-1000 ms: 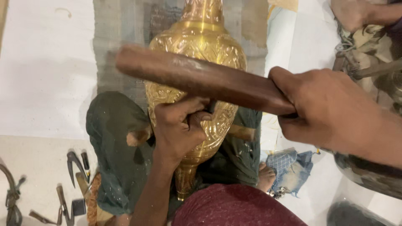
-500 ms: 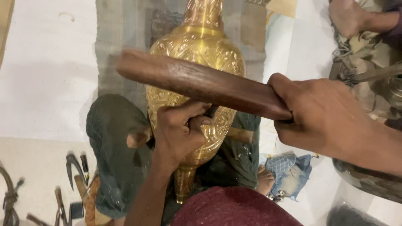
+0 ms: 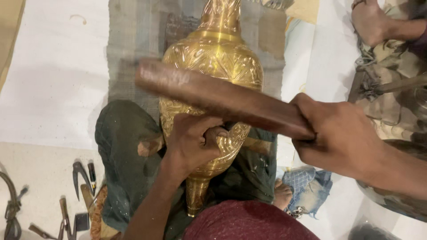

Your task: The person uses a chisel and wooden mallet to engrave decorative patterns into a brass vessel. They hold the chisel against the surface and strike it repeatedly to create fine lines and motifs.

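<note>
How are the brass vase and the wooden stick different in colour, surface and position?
The brass vase is shiny gold with engraved patterns; the wooden stick is dark brown, plain and dull. The vase is wide and bulging, the stick long and narrow. The vase lies along the person's lap, steadied by the left hand; the stick crosses over it, gripped by the right hand. Each is held by one hand.

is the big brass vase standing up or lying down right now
Lying down. The brass vase rests lengthwise across the person's lap, neck pointing away and narrow foot toward the body, steadied by the left hand.
</note>
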